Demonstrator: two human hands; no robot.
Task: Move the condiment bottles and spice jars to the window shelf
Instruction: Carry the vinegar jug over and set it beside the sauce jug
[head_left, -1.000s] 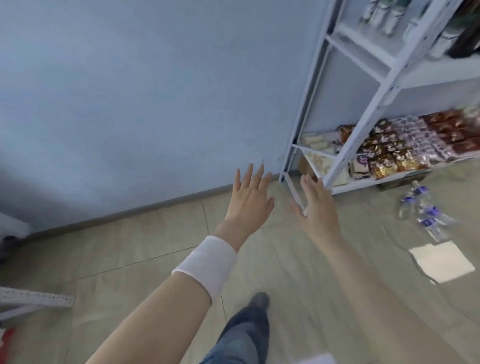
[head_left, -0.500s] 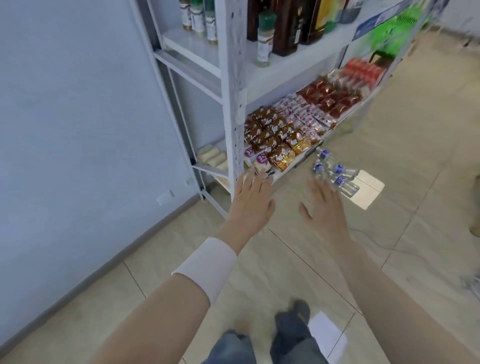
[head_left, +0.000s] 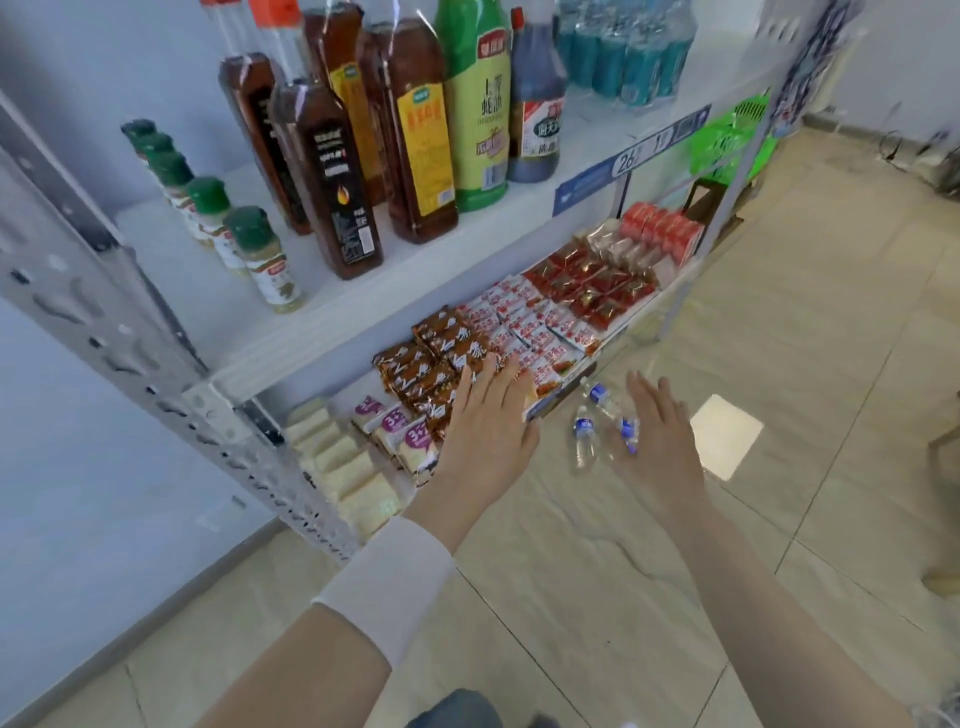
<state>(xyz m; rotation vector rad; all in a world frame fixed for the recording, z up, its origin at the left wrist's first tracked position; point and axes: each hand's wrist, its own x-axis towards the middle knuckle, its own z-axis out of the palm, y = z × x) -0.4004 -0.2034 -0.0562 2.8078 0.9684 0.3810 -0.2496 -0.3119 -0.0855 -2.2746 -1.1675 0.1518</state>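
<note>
The left hand (head_left: 488, 431) and right hand (head_left: 657, 441) hover empty, fingers straight; upright green-capped spice jars (head_left: 265, 260) and tall brown condiment bottles (head_left: 332, 176) stand above-left, nearer the left hand.

small shop, stocked shelf (head_left: 363, 291), price tags (head_left: 631, 156)

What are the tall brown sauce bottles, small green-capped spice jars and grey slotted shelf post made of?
Tall brown sauce bottles: clear glossy plastic, perhaps glass; glints, dark liquid showing through. Small green-capped spice jars: clear plastic or glass, pale seasoning visible inside; caps look like matte plastic. Grey slotted shelf post: probably painted steel, given its punched slots and flat sheen.
</note>
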